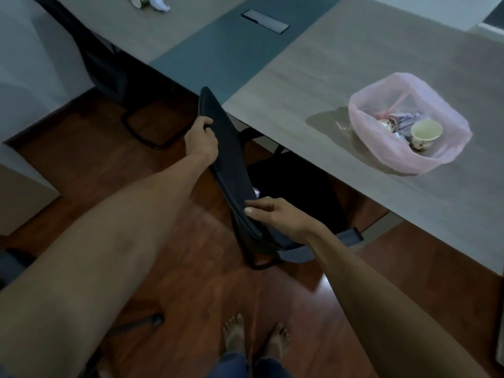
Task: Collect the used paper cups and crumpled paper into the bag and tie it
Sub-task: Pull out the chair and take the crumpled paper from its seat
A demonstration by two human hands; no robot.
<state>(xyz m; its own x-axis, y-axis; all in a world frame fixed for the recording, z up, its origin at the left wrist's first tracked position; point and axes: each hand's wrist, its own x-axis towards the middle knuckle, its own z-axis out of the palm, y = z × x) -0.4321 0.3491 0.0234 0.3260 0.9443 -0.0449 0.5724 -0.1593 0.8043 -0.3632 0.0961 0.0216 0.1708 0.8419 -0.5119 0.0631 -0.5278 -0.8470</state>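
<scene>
A pink bag (409, 118) sits open on the grey table (313, 77), well to the right of both hands, with a paper cup (425, 133) and crumpled paper (406, 120) inside. More crumpled paper (161, 3) lies at the table's far end, well beyond the grip. The left hand (201, 140) curls over the top of a dark chair back (231, 170); the right hand (275, 216) pinches its lower edge. Bare feet (256, 339) stand on the wooden floor (191, 282) below.
</scene>
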